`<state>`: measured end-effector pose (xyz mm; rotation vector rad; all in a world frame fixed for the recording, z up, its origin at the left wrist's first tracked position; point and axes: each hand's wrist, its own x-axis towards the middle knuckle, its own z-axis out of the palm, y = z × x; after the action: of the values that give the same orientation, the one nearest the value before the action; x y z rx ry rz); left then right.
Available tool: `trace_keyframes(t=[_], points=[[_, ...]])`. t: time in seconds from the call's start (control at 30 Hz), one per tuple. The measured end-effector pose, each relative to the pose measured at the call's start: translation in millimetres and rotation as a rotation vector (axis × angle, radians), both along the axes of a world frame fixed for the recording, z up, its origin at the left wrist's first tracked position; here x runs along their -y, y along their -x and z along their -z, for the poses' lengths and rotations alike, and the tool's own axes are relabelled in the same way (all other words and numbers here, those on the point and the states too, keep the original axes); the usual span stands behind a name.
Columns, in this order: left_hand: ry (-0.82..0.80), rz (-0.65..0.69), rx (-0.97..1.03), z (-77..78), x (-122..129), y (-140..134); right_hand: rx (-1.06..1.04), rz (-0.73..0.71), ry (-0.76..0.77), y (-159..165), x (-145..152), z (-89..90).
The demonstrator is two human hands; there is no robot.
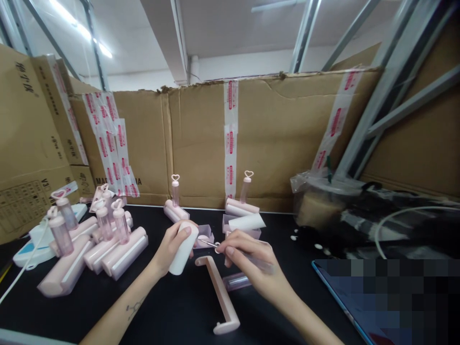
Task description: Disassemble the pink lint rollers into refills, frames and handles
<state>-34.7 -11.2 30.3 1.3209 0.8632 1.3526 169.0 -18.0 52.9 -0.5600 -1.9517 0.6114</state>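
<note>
In my left hand (176,244) is a white roll (184,254), tilted, with the thumb across its upper end. My right hand (247,251) pinches a slim tool with a thin metal shaft (207,243), which points at the roll; whether its tip touches is hidden. A small pale ring shows by the right fingertips, and a clear, handle-like part sticks out behind that hand. Below and between the hands lies a long pink bracket (219,294) with bent ends. A clear tube (237,281) lies partly under my right hand.
Several pink rollers with heart-topped clear handles (122,227) stand at left beside a white device (32,244). Two more, one a roller (176,210), stand by the cardboard wall (197,143). A white roll (247,221) rests on pink trays. At right are a drink cup (319,206) and a tablet-like device (338,297).
</note>
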Motion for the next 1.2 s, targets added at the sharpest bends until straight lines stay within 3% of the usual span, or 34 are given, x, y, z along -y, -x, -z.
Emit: trace_keyframes(t=[0.17, 0.4, 1.2], points=[[-0.013, 0.049, 0.049, -1.0, 4.2, -1.6, -0.022, 0.02, -0.06, 0.1, -5.1, 6.5], [0.031, 0.095, 0.103, 2.2, 1.8, -0.9, -0.059, -0.046, -0.018, -4.0, -2.9, 0.2], [0.031, 0.093, 0.044, 0.6, 1.7, 1.9, -0.044, -0.047, 0.013, -3.9, 0.5, -4.0]])
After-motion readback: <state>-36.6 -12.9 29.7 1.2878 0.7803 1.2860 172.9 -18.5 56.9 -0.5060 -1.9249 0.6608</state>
